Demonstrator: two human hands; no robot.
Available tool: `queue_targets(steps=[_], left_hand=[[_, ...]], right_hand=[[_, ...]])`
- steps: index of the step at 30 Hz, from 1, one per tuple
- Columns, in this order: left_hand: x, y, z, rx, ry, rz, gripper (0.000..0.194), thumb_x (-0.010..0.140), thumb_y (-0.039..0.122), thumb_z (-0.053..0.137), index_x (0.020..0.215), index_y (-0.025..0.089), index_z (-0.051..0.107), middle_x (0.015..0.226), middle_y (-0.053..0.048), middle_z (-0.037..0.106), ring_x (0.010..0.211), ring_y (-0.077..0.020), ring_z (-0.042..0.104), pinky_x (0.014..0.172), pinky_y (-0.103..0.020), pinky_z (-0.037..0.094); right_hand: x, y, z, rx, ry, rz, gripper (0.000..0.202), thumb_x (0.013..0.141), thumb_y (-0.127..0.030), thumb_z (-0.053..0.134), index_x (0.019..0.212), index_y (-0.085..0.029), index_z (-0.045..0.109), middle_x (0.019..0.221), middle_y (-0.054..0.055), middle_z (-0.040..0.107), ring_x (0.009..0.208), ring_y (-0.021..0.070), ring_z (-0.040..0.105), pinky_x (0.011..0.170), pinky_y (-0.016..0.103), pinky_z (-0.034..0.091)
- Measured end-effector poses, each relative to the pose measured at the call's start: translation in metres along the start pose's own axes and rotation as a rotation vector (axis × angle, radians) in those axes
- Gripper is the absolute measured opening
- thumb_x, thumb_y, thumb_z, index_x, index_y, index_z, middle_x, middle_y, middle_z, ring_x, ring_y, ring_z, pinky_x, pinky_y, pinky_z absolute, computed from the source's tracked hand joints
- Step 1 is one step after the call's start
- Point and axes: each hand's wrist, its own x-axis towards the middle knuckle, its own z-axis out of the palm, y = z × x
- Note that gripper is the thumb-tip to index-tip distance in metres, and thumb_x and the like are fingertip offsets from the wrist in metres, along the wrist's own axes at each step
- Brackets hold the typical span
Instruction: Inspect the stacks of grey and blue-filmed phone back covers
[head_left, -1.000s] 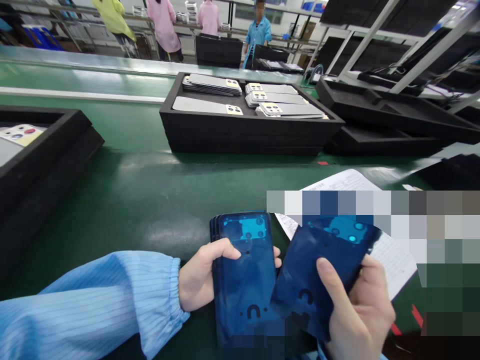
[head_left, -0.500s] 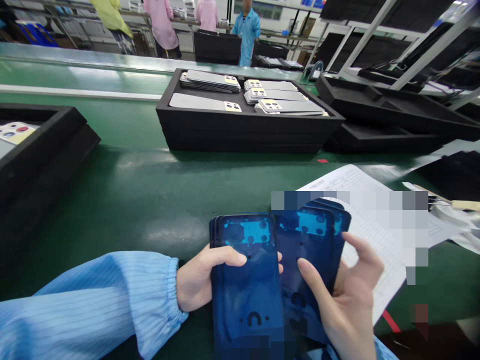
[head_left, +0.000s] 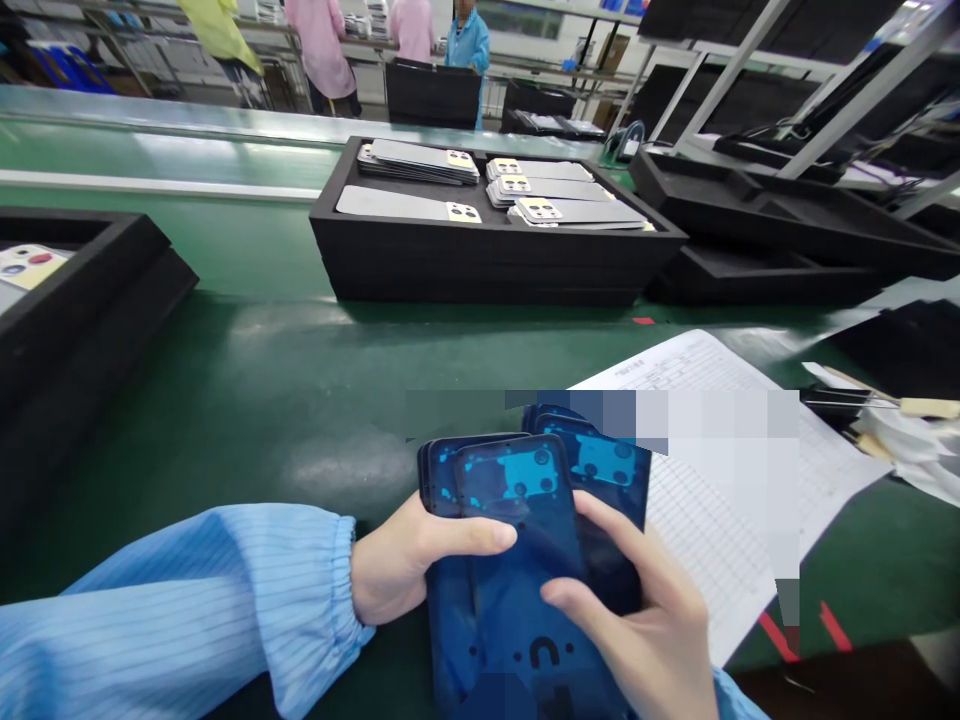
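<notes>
A stack of blue phone back covers (head_left: 448,590) is in my left hand (head_left: 401,558), whose thumb presses across the front of the top ones. The uppermost cover (head_left: 525,580) is shifted to the right of those beneath it. My right hand (head_left: 654,612) pinches this cover, thumb on its face and forefinger at its right edge. Behind it, more blue covers (head_left: 604,462) show on the right; how they are supported is hidden. Light blue camera-area patches mark the top of the covers. Blurred blocks hide part of the lower edge.
Printed sheets (head_left: 705,545) lie on the green table (head_left: 300,400) to the right. A black tray (head_left: 487,265) with stacked grey phone backs stands ahead. Other black trays are at left (head_left: 97,300) and far right (head_left: 787,215). People work in the background.
My right hand has moved left, from the right-hand covers to the top cover of the left stack. That cover now sits skewed to the right. My left hand stays nearly in place.
</notes>
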Motion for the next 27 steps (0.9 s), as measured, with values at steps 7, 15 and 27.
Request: queue_targets(steps=[7,15,27], left_hand=[[0.0,0.001,0.0,-0.099,0.024,-0.034,0.035,0.071,0.011,0.058,0.104,0.019,0.063,0.098,-0.007,0.07,0.092,-0.0214,0.063,0.081,-0.033,0.047],[0.002,-0.001,0.0,-0.185,0.26,-0.127,0.025,0.065,0.01,0.05,0.083,0.011,0.067,0.078,-0.009,0.073,0.079,-0.0232,0.066,0.076,-0.035,0.049],[0.0,-0.001,-0.001,-0.163,0.073,-0.063,0.027,0.074,0.012,0.05,0.096,0.01,0.065,0.091,-0.012,0.071,0.08,-0.0212,0.066,0.078,-0.035,0.047]], right_hand=[[0.006,-0.012,0.01,0.11,0.024,0.033,0.028,0.067,-0.028,0.068,0.095,-0.028,0.062,0.094,-0.001,0.067,0.082,0.0216,0.064,0.072,0.031,0.055],[0.007,-0.01,0.016,0.252,0.141,0.21,0.021,0.067,-0.034,0.065,0.085,-0.023,0.063,0.076,-0.002,0.067,0.068,0.0176,0.062,0.064,0.022,0.052],[0.005,-0.022,0.015,0.384,0.058,0.453,0.035,0.062,-0.041,0.067,0.089,-0.025,0.052,0.074,-0.005,0.065,0.066,0.014,0.059,0.06,0.016,0.049]])
